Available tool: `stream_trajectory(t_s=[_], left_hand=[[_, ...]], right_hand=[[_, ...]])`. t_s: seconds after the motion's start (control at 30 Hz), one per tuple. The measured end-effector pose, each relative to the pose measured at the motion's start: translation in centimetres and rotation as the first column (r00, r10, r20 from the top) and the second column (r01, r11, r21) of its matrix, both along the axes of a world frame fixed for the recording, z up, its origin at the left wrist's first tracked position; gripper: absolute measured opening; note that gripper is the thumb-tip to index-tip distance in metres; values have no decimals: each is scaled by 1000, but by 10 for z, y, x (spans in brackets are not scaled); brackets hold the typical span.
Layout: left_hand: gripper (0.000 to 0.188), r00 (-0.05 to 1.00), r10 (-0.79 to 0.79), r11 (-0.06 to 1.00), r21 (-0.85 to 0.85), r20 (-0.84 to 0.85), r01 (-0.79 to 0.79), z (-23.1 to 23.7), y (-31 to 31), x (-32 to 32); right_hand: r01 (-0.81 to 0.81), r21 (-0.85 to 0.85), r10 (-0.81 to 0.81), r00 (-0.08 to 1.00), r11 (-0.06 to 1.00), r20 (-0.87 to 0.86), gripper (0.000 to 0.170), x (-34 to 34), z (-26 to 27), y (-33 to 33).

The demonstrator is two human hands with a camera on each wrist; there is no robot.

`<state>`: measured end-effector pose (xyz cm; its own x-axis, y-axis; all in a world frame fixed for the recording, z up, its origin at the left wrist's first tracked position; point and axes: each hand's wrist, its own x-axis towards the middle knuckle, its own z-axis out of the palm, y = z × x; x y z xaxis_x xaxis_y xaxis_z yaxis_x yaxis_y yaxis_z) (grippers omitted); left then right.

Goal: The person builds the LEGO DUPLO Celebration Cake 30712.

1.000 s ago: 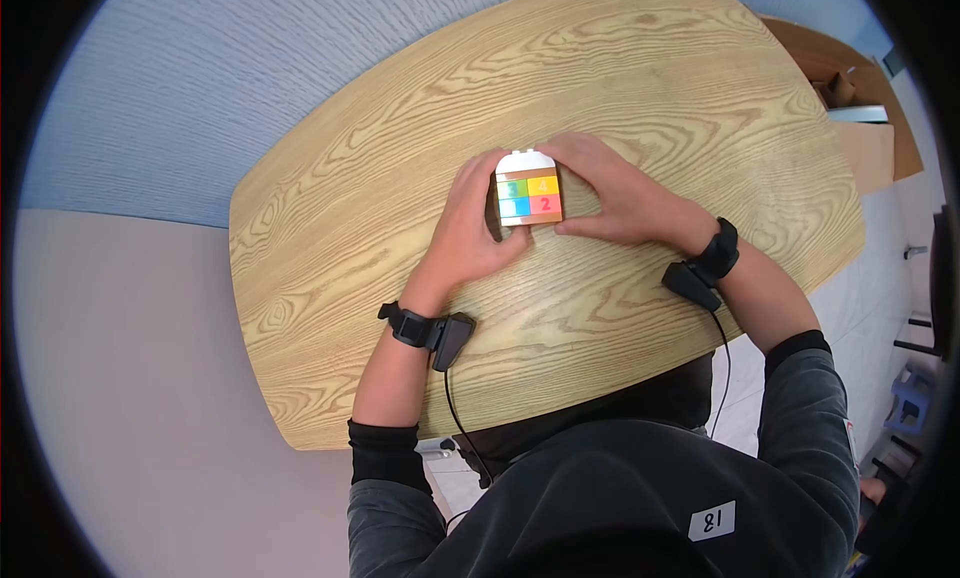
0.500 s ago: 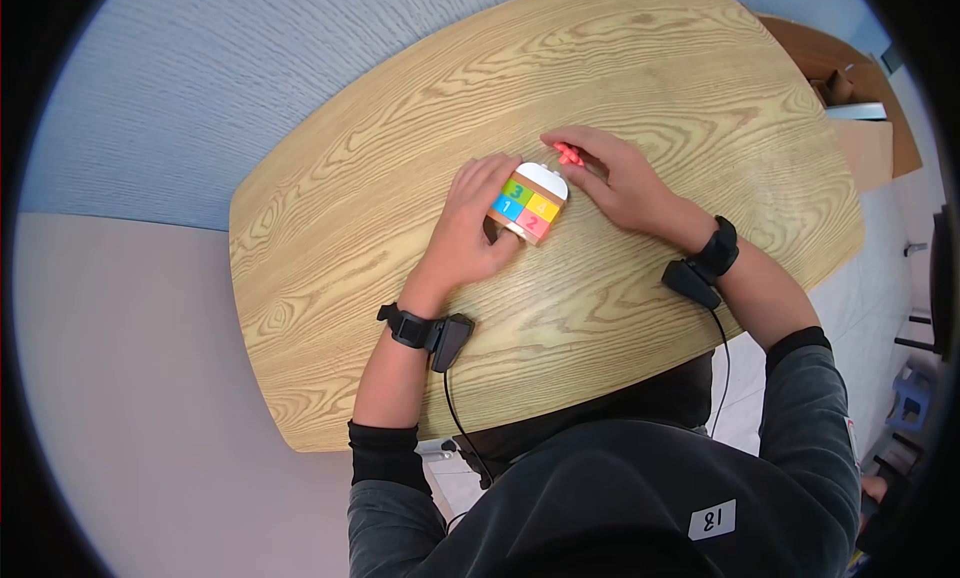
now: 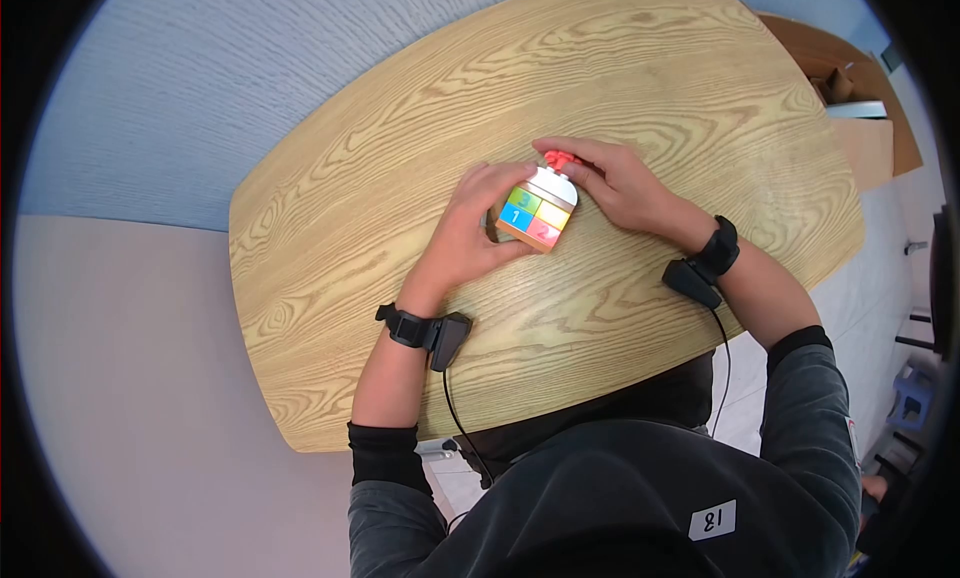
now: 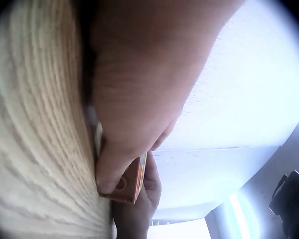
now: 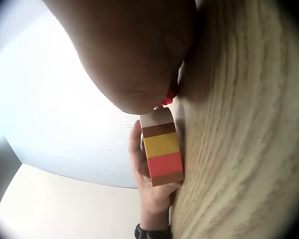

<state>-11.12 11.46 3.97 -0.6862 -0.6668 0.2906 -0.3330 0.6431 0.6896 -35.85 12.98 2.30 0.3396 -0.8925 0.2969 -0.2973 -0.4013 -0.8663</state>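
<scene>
A small stack of toy building bricks (image 3: 530,214) lies on the table, with green, yellow, blue and red squares numbered 1 to 3 legibly and glare over the yellow one. Brown layers and a rounded white brick (image 3: 550,187) with studs make up its far end. My left hand (image 3: 466,228) grips the stack from the left, thumb at its near end and fingers at the white brick. With thumb and forefinger my right hand (image 3: 622,186) pinches a red flower-shaped piece (image 3: 559,160), right at the studs. In the right wrist view the red piece is mostly hidden behind the hand.
The wood-grained table (image 3: 400,178) borders a pale blue wall (image 3: 250,88) on its far left side. Black wrist cameras (image 3: 452,340) with cables sit on both wrists. An open cardboard box (image 3: 865,148) stands beyond the right edge.
My right hand left the stack, came up with the red piece and moved left to the white brick. The stack turned clockwise and shifted slightly right in my left hand.
</scene>
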Motion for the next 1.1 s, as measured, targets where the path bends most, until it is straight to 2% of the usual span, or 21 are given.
stream_trajectory(t_s=[0.07,0.2,0.3,0.4,0.5,0.57,0.7,0.77,1.03,1.1], left_hand=[[83,1000,9,1000,-2,7,-9,0,1,0],[85,999,34,999,-7,23,-34,-3,0,0],[85,999,38,999,13,15,-38,-2,2,1],[85,998,50,997,65,-29,-48,-6,3,1],[84,997,53,993,107,-53,-47,-9,2,2],[85,995,66,992,111,-72,-57,-11,3,1],[85,994,78,991,112,-82,-69,-10,3,1],[84,993,83,991,114,-80,-73,-10,3,1],[84,992,92,992,97,-88,-83,-7,6,-1],[86,986,148,980,146,-79,-135,-2,9,-2]], right_hand=[[-13,105,2,995,994,104,37,1,1,1],[-46,87,41,997,995,58,37,-2,3,-1],[-113,78,104,989,991,104,41,-3,5,2],[-179,145,157,976,973,149,50,-5,8,4],[-260,129,230,951,957,207,59,-7,5,4],[-291,13,284,941,957,181,62,-7,0,3],[-306,0,303,942,952,146,64,-7,-1,3],[-386,99,347,896,917,277,69,-5,5,5],[-344,58,313,903,937,294,73,-3,3,4],[-345,64,307,895,937,323,74,-2,4,5]])
